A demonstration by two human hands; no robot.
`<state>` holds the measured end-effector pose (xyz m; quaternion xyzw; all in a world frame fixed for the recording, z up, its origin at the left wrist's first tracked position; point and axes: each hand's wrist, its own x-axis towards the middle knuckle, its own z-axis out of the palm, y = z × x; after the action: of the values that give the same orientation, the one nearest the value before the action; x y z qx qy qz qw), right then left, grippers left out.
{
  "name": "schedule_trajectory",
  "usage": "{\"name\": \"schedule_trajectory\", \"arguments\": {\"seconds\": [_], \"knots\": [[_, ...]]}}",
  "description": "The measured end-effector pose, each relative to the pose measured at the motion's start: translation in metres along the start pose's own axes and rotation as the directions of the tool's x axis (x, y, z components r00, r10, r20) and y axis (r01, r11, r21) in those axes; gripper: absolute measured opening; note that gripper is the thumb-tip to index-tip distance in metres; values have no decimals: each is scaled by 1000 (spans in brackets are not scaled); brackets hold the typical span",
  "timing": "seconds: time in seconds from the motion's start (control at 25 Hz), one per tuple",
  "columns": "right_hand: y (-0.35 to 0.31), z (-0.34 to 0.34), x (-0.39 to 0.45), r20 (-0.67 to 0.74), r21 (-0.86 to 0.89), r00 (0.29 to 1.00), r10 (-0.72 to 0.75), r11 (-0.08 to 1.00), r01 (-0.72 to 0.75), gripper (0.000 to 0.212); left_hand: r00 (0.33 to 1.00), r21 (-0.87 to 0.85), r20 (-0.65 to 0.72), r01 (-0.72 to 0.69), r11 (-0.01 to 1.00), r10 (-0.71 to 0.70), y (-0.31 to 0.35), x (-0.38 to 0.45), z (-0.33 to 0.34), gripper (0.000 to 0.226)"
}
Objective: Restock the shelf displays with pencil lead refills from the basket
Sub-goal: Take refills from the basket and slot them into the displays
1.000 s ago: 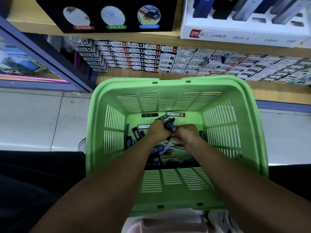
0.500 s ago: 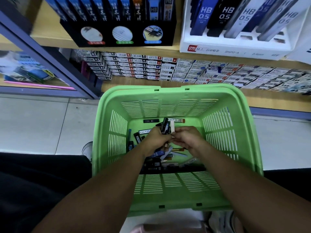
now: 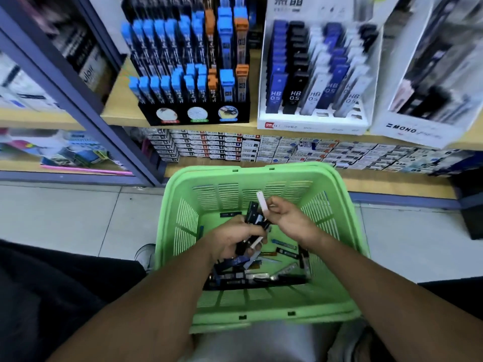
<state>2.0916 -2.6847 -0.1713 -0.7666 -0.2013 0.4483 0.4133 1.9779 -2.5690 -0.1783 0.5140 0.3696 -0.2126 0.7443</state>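
Both hands work inside the green basket (image 3: pixel 339 210), which serves as the landmark here. The left hand (image 3: pixel 232 240) sits over the basket's middle, its fingers curled round a bundle of refills (image 3: pixel 254 218) — mostly dark cases, one pale one poking out below the knuckles. How many it grips cannot be told; the cases overlap and the palm hides their lower ends. The right hand (image 3: pixel 290 218), just right of the left and touching the bundle, pinches a white refill (image 3: pixel 262 205) between thumb and fingers, tilted up toward the basket's far wall.

More loose refills (image 3: pixel 261 276) lie on the basket floor, near its close wall; the forearms cover part of the heap, and labels there are too small to read.

Beyond the basket, on the shelf above, stands a black display (image 3: pixel 193 74) of blue- and orange-capped cases, and right of it a white display (image 3: pixel 313 74) with cases marked HB 0.5. Further right a box marked MONO (image 3: pixel 413 129) is blurred and cut off by the frame edge. Below that shelf, just behind the basket's far rim, run rows of small boxes (image 3: pixel 261 150) — their print unreadable. The basket's near rim is partly lost in blur at the bottom.
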Motion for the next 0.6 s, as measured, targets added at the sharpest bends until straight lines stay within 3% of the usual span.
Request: {"name": "schedule_trajectory", "arguments": {"seconds": [0.12, 0.24, 0.36, 0.48, 0.6], "knots": [[-25, -20, -11, 78, -14, 997, -28, 999, 29, 7, 995, 48, 98, -25, 999, 20, 20, -18, 5, 10], [-70, -57, -38, -25, 1, 992, -120, 993, 120, 6, 986, 117, 147, -100, 988, 82, 66, -54, 16, 9], [-116, -92, -71, -112, 139, 971, -209, 965, 224, 13, 976, 184, 168, -171, 968, 140, 117, -85, 25, 19], [-156, -120, -110, -114, 225, 941, -319, 914, 338, 40, 958, 234, 197, -253, 939, 209, 164, -121, 43, 11], [-188, -146, -140, -110, 160, 907, -408, 893, 421, 64, 933, 161, 203, -332, 929, 298, 201, -145, 67, 8]]}}
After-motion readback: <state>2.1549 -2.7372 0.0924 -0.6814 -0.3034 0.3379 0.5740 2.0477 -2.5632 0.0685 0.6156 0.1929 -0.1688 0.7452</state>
